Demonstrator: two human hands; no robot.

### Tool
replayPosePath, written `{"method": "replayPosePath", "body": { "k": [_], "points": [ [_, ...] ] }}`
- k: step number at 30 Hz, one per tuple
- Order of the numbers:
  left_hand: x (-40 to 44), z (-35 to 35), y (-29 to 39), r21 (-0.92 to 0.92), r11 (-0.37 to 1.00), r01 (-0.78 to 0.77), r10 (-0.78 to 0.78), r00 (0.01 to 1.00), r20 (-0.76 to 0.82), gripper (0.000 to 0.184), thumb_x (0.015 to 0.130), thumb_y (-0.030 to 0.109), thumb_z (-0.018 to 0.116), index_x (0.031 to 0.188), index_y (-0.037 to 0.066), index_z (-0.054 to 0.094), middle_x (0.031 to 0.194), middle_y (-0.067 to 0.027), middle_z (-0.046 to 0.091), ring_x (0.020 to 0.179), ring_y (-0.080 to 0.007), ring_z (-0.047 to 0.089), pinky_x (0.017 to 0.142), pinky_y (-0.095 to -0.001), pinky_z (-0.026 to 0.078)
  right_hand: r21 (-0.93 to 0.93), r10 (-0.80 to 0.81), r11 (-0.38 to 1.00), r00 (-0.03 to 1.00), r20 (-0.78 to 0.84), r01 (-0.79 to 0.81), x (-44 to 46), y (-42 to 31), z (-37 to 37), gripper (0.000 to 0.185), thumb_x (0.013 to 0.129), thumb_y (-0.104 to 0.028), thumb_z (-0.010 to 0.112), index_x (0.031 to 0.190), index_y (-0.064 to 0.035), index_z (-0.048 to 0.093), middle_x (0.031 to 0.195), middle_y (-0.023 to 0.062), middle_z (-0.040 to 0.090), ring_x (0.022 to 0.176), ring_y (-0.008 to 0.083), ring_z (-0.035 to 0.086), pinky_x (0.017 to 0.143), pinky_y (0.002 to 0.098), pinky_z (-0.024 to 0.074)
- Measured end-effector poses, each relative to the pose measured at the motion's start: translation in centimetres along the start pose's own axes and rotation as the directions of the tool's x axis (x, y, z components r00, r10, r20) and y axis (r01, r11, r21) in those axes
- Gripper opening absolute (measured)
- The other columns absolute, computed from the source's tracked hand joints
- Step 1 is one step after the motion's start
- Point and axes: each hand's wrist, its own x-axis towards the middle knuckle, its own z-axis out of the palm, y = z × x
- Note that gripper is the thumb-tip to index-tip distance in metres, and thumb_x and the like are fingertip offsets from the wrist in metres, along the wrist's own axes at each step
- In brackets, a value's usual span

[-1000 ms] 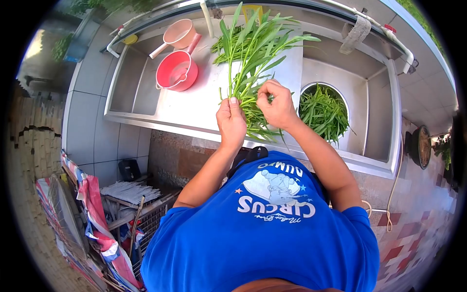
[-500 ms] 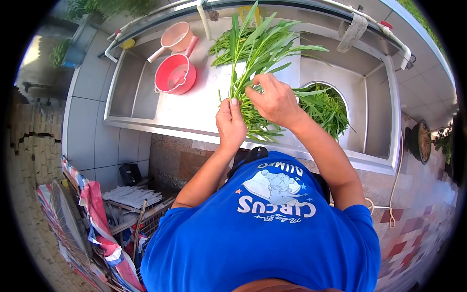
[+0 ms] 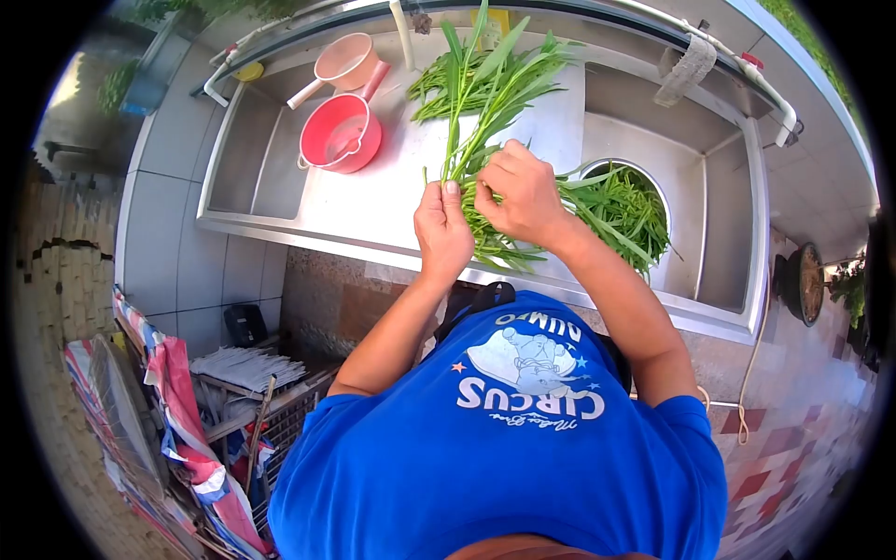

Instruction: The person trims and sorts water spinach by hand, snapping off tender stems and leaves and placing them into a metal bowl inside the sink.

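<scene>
Long leafy green stems (image 3: 471,103) rise from my left hand (image 3: 443,229), whose thumb and fingers pinch their lower ends. Just to the right, my right hand (image 3: 525,191) is closed, its fingers curled around some leafy stems that stick out on its right side. Cut greens (image 3: 499,247) lie on the steel counter beneath and between the hands. Another pile of greens (image 3: 439,89) rests farther back on the counter. In the right basin, a round container (image 3: 668,201) holds many leafy pieces (image 3: 627,215).
A red dipper (image 3: 341,135) and a paler pink dipper (image 3: 345,62) sit on the left of the steel sink unit (image 3: 373,219). A grey cloth (image 3: 686,70) hangs over the pipe at the back right. A striped sheet (image 3: 182,401) covers things at the lower left.
My right hand moved left to the stems, then slightly right again. Leafy stems now reach from it over the container, and the bunch in my left hand looks thinner.
</scene>
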Motion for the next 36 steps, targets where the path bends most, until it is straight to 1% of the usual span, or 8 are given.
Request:
{"method": "replayPosePath", "body": {
  "k": [3,6,7,10,17,23,29,36],
  "points": [
    [-0.1,0.3,-0.1,-0.016,1.000,0.023,-0.023,1.000,-0.009,0.032,0.109,0.019,0.049,0.086,-0.001,0.056,0.065,-0.0106,0.055,0.059,-0.0172,0.046,0.057,-0.0379,0.040,0.272,0.431,0.876,0.900,-0.070,-0.399,-0.3,0.0,0.7,0.008,0.080,-0.003,0.068,0.077,-0.0020,0.062,0.071,0.0121,0.059,0.065,0.0295,0.060,0.055,0.0395,0.0487],
    [-0.1,0.4,-0.3,-0.006,1.000,0.014,-0.014,1.000,-0.015,0.030,0.109,0.018,0.050,0.087,-0.001,0.055,0.066,-0.0113,0.055,0.060,-0.0183,0.047,0.058,-0.0387,0.041,0.245,0.414,0.895,0.897,-0.152,-0.372,0.5,-0.2,-1.2,0.006,0.086,-0.004,0.067,0.085,0.0000,0.063,0.073,0.0139,0.062,0.061,0.0323,0.061,0.056,0.0404,0.0484],
    [-0.3,0.2,0.5,0.009,1.000,-0.015,0.015,1.000,-0.015,0.030,0.109,0.018,0.050,0.087,-0.001,0.055,0.066,-0.0114,0.055,0.060,-0.0184,0.047,0.058,-0.0386,0.041,0.258,0.430,0.878,0.901,-0.054,-0.404,0.4,-0.3,-1.9,0.009,0.087,-0.005,0.069,0.092,-0.0013,0.063,0.074,0.0124,0.063,0.063,0.0311,0.062,0.056,0.0399,0.0490],
    [-0.5,0.2,0.8,0.053,0.996,-0.075,0.076,0.997,-0.023,0.028,0.109,0.017,0.050,0.088,-0.001,0.054,0.066,-0.0115,0.054,0.060,-0.0187,0.047,0.057,-0.0383,0.040,-0.021,-0.007,1.000,0.984,-0.179,0.004,1.0,0.4,-1.7,0.011,0.088,-0.008,0.071,0.094,-0.0027,0.063,0.073,0.0114,0.063,0.063,0.0293,0.062,0.057,0.0405,0.0493],
    [-1.1,0.1,1.2,0.043,0.987,-0.155,0.155,0.988,0.012,0.025,0.108,0.012,0.050,0.087,-0.001,0.052,0.065,-0.0117,0.048,0.058,-0.0211,0.042,0.056,-0.0396,0.037,-0.270,-0.124,0.953,0.991,0.054,0.134,1.3,-0.3,-2.3,0.022,0.076,-0.011,0.070,0.098,-0.0081,0.069,0.073,0.0063,0.057,0.069,0.0248,0.063,0.057,0.0376,0.0517],
    [-0.8,0.0,-0.1,0.043,0.978,-0.204,0.204,0.979,0.007,0.025,0.108,0.012,0.049,0.087,-0.001,0.052,0.065,-0.0121,0.048,0.058,-0.0212,0.043,0.056,-0.0403,0.038,-0.215,-0.154,0.959,0.976,0.153,0.185,1.7,0.1,-2.0,0.016,0.077,-0.012,0.072,0.092,-0.0068,0.068,0.071,0.0061,0.055,0.067,0.0245,0.060,0.057,0.0381,0.0502],
    [-0.2,-0.2,0.7,0.095,0.989,-0.113,0.115,0.993,-0.015,0.028,0.109,0.015,0.050,0.086,-0.002,0.054,0.064,-0.0132,0.051,0.059,-0.0216,0.045,0.057,-0.0400,0.039,-0.202,-0.214,0.950,0.968,0.130,0.237,1.2,0.1,-0.3,0.018,0.073,-0.009,0.071,0.073,-0.0068,0.053,0.069,0.0066,0.056,0.067,0.0260,0.062,0.056,0.0406,0.0503],
    [0.1,0.3,0.5,0.064,0.994,-0.090,0.093,0.995,-0.034,0.029,0.108,0.018,0.051,0.087,-0.002,0.055,0.064,-0.0131,0.053,0.058,-0.0216,0.047,0.056,-0.0405,0.040,0.199,0.327,0.922,0.943,0.061,-0.332,0.1,0.4,1.1,0.009,0.083,-0.006,0.066,0.084,0.0013,0.062,0.066,0.0110,0.062,0.054,0.0248,0.059,0.054,0.0362,0.0471]
  ]
}}
